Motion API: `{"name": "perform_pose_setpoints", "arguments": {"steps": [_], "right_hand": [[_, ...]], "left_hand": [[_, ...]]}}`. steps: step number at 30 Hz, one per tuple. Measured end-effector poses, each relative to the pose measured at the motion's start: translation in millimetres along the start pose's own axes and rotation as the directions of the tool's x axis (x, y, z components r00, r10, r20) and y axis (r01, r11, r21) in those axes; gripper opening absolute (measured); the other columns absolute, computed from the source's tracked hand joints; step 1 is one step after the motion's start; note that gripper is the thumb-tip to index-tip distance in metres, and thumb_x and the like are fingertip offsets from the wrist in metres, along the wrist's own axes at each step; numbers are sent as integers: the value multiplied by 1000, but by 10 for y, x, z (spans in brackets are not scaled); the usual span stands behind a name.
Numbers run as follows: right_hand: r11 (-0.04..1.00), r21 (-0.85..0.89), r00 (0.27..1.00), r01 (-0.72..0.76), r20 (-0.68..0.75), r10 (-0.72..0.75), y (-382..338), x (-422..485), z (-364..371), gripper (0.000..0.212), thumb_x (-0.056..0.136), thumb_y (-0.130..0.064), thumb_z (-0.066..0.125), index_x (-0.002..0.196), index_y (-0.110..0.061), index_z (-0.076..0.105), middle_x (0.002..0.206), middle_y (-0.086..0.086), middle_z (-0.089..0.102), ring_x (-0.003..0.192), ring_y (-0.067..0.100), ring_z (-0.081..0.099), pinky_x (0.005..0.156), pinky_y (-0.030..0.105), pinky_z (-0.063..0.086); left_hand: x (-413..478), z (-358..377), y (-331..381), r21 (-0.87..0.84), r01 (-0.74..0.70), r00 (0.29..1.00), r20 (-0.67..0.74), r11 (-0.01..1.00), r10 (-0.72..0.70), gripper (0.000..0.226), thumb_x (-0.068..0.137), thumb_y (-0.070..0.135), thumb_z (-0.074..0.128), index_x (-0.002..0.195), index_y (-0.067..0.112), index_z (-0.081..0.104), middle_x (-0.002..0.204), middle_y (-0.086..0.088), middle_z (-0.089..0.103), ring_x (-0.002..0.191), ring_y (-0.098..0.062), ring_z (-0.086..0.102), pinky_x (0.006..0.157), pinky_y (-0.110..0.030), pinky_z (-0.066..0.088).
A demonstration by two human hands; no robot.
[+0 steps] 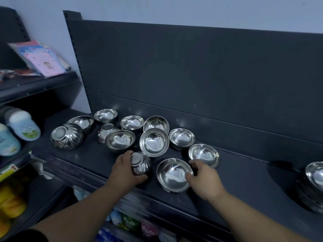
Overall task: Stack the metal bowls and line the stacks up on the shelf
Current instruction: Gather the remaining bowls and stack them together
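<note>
Head view shows a dark shelf [244, 182] with about a dozen loose bowls [154, 142] scattered over its left half, most of them upright and a few turned over. A finished stack [314, 179] sits well apart at the far right edge. The left hand [125, 169] is curled round an upside-down bowl [140, 163] near the front lip, thumb on the near side and fingers wrapped over the far side. The right hand [203, 175] holds the front bowl [172, 173], which stands upright just beside it, with the thumb on the near rim and the fingers hooked round the right edge. The step in hand looks like gathering these two into a new stack. To do it well, the upside-down bowl should probably be lifted clear and turned mouth-up before it goes anywhere, since it will not nest inverted. The right hand would best steady the front bowl by its rim while the other is lowered straight down and centred, so that it seats without rocking. Polished metal is likely slippery, so a firm grip matters, and the lift should clear the tilted bowl touching it behind.
</note>
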State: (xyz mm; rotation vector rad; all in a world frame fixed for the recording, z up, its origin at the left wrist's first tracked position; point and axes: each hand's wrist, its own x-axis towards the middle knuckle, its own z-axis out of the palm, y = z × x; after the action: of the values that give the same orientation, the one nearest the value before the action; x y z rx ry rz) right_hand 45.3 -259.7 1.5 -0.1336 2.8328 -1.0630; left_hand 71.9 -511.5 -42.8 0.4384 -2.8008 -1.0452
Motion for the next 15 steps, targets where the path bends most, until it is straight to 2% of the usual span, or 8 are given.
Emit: {"name": "perform_pose_setpoints", "arguments": {"steps": [2, 3, 6, 9, 12, 15], "right_hand": [[997, -38, 997, 66, -30, -67, -53, 0, -21, 37, 86, -25, 63, 123, -26, 59, 101, -9, 65, 80, 8, 58, 73, 19, 44], [994, -47, 994, 100, -42, -102, -72, 3, -24, 35, 86, -24, 63, 121, -26, 60, 102, -10, 63, 82, 7, 58, 75, 19, 45], [970, -16, 969, 241, -44, -242, -111, 48, 8, 43, 85, -24, 67, 127, -29, 58, 125, -10, 58, 109, 6, 56, 92, 13, 39], [918, 95, 922, 385, 10, -388, -180, 99, 2, 58, 84, -22, 73, 135, -37, 50, 134, -15, 52, 122, 1, 48, 106, 15, 35], [875, 189, 893, 446, -31, -448, -222, 176, -49, 61, 83, -9, 71, 133, -39, 54, 132, -15, 54, 121, -1, 51, 107, 14, 36], [905, 183, 923, 383, -122, -366, -254, 222, -162, 47, 86, -13, 67, 125, -37, 62, 122, -15, 63, 108, -5, 59, 97, 6, 40]], "left_hand": [[-34, -97, 68, -38, -5, 1000, -16, 999, 5, 104, 60, 42, 87, 143, 25, 28, 143, -4, 33, 128, -21, 42, 105, -31, 38], [-46, -148, 120, -54, -17, 1000, -25, 998, 16, 103, 59, 42, 87, 142, 26, 30, 141, -3, 36, 126, -19, 43, 103, -29, 38], [-77, -286, 348, -152, -57, 998, -35, 987, 52, 99, 56, 40, 90, 138, 29, 36, 129, 4, 45, 114, -13, 49, 96, -25, 41], [-89, -367, 583, -330, -29, 993, 100, 944, 65, 92, 58, 35, 90, 134, 33, 38, 119, 12, 52, 106, -8, 55, 90, -23, 45], [-71, -374, 716, -474, 47, 958, 270, 879, 94, 87, 60, 35, 89, 133, 36, 43, 119, 6, 60, 104, -11, 63, 85, -26, 55], [-45, -316, 784, -622, 142, 948, 310, 770, 76, 86, 58, 43, 86, 133, 27, 48, 121, -1, 61, 104, -16, 66, 85, -30, 56]]}}
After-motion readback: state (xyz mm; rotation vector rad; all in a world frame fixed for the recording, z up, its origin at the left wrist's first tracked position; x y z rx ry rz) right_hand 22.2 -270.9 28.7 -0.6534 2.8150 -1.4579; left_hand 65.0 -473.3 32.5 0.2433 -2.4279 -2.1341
